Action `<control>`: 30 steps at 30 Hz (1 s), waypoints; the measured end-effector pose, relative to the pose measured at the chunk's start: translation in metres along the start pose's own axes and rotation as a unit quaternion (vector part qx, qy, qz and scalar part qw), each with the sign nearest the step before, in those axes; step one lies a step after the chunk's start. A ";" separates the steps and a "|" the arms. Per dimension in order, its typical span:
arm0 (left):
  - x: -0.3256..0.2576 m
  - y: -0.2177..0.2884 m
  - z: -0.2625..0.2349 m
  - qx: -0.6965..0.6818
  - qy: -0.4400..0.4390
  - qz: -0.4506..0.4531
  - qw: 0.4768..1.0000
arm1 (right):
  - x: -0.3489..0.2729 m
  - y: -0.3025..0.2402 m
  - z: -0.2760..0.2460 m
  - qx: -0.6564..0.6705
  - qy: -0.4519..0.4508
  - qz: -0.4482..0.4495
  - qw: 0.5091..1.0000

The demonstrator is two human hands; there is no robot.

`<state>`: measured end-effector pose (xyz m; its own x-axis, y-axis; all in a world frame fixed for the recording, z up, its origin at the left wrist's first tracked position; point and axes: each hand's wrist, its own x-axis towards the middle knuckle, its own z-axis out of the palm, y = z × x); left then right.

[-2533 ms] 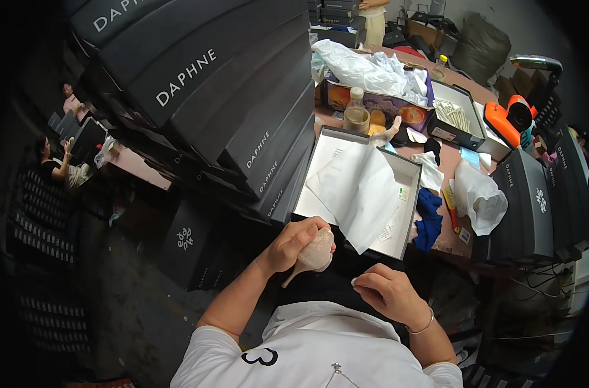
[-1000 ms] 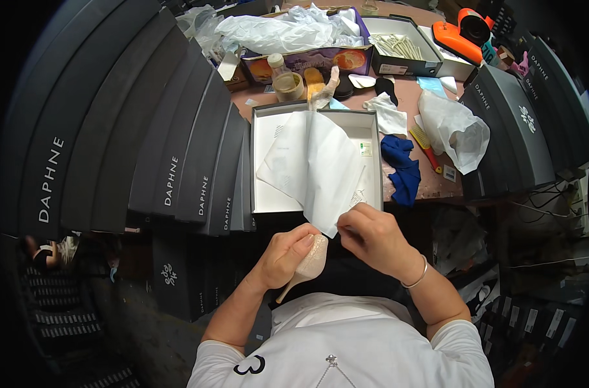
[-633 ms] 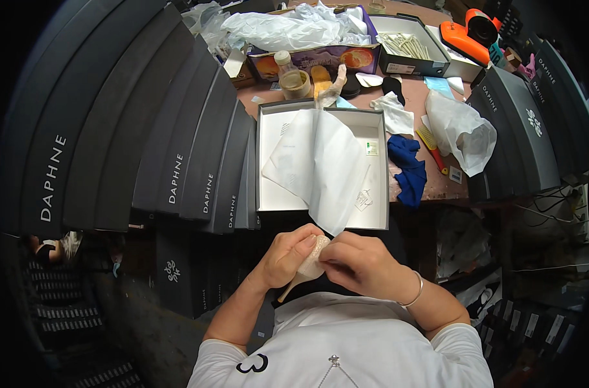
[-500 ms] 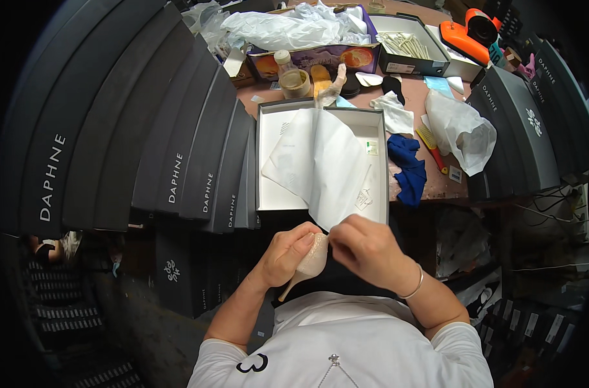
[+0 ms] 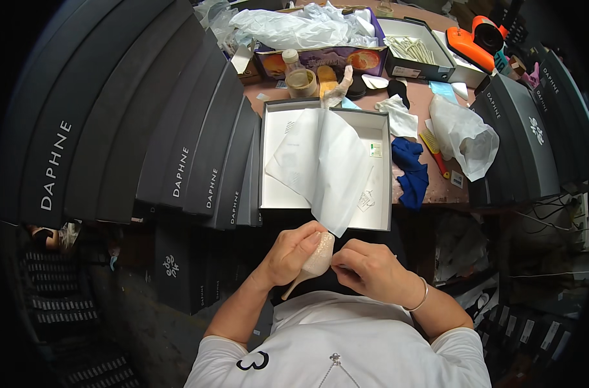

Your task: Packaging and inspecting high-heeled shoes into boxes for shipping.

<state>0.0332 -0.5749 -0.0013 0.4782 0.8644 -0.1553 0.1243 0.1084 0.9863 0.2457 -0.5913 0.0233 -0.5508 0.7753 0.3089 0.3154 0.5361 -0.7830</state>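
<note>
A glittery beige high-heeled shoe [image 5: 318, 256] is held in front of my body, its thin heel slanting down to the left. My left hand [image 5: 290, 255] wraps round it, covering its front part. Close at the shoe's right side is my right hand [image 5: 369, 268], fingers curled and pinched; whatever they hold is hidden. Just beyond both hands lies an open shoe box [image 5: 264, 184], dark outside and white inside. Creased white tissue paper [image 5: 338, 165] spreads across the box, one corner hanging over its near edge towards the shoe.
Dark shoe boxes [image 5: 133, 123] stand in a long row at left, more boxes [image 5: 515, 132] at right. Along the table lie a blue cloth [image 5: 411, 178], a brush [image 5: 435, 154], a white bag [image 5: 464, 136], a glass bottle [image 5: 300, 79] and an orange tool [image 5: 469, 48].
My right hand has dropped slightly lower, now beside the shoe's right edge and away from the tissue corner. My left hand keeps its hold; the whole view has shifted a little.
</note>
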 end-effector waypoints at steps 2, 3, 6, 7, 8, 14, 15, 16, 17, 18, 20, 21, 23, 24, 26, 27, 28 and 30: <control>-0.002 -0.004 -0.003 -0.010 0.009 -0.003 1.000 | -0.001 0.003 0.002 0.026 0.025 0.010 0.999; -0.002 -0.004 -0.003 -0.002 0.008 0.005 1.000 | 0.001 0.001 0.000 0.024 0.037 -0.006 0.999; -0.002 0.000 -0.001 0.015 0.002 0.020 1.000 | 0.014 -0.005 0.001 0.007 0.071 -0.056 0.996; -0.001 0.000 -0.002 0.016 0.004 0.021 1.000 | 0.015 -0.002 0.005 0.006 0.064 -0.059 0.996; 0.000 0.001 -0.002 0.016 0.006 0.022 1.000 | 0.015 0.001 0.010 0.004 0.058 -0.061 0.996; -0.003 -0.001 -0.009 -0.046 0.007 -0.028 0.999 | -0.002 0.007 0.014 0.021 0.004 -0.035 0.999; -0.003 -0.001 -0.009 -0.035 0.006 -0.022 0.999 | 0.002 0.004 0.009 0.022 0.036 -0.048 0.998; -0.002 0.000 -0.009 -0.024 0.002 -0.017 1.000 | 0.006 0.002 0.006 0.023 0.070 -0.059 0.996; -0.001 0.000 -0.008 -0.012 -0.002 -0.012 1.000 | 0.011 0.002 0.006 0.013 0.070 -0.070 0.995; 0.000 0.000 -0.008 -0.014 -0.005 -0.013 1.000 | 0.018 0.003 0.006 0.003 0.069 -0.082 0.994; 0.001 0.002 -0.009 -0.013 -0.005 -0.011 1.000 | 0.024 0.003 0.013 -0.003 0.065 -0.082 0.995; 0.000 0.002 -0.008 -0.005 -0.011 -0.008 1.000 | 0.019 0.003 0.014 0.006 0.044 -0.068 0.997; -0.003 -0.004 -0.011 0.012 -0.007 0.000 1.000 | 0.006 0.007 0.014 0.029 -0.010 -0.051 0.998; -0.002 -0.010 -0.015 -0.049 -0.001 -0.020 0.999 | 0.001 0.009 0.015 0.008 -0.059 -0.033 0.998; -0.004 -0.012 -0.021 -0.078 0.012 -0.028 0.997 | -0.006 0.015 0.019 0.028 -0.081 -0.012 0.996; -0.005 -0.011 -0.024 -0.092 0.022 -0.029 0.995 | -0.006 0.017 0.022 0.036 -0.094 -0.005 0.995; -0.008 -0.010 -0.025 -0.103 0.028 -0.012 0.994 | -0.001 0.014 0.018 0.041 -0.091 0.013 0.995; -0.010 -0.015 -0.027 -0.106 0.034 -0.002 0.994 | 0.002 0.007 0.013 0.058 -0.088 0.073 0.992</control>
<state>0.0033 -0.5718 -0.0130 0.4173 0.8941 -0.1628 -0.0634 0.2073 0.9762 0.2368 -0.5901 0.0119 -0.6356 0.7659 0.0971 0.3163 0.3731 -0.8722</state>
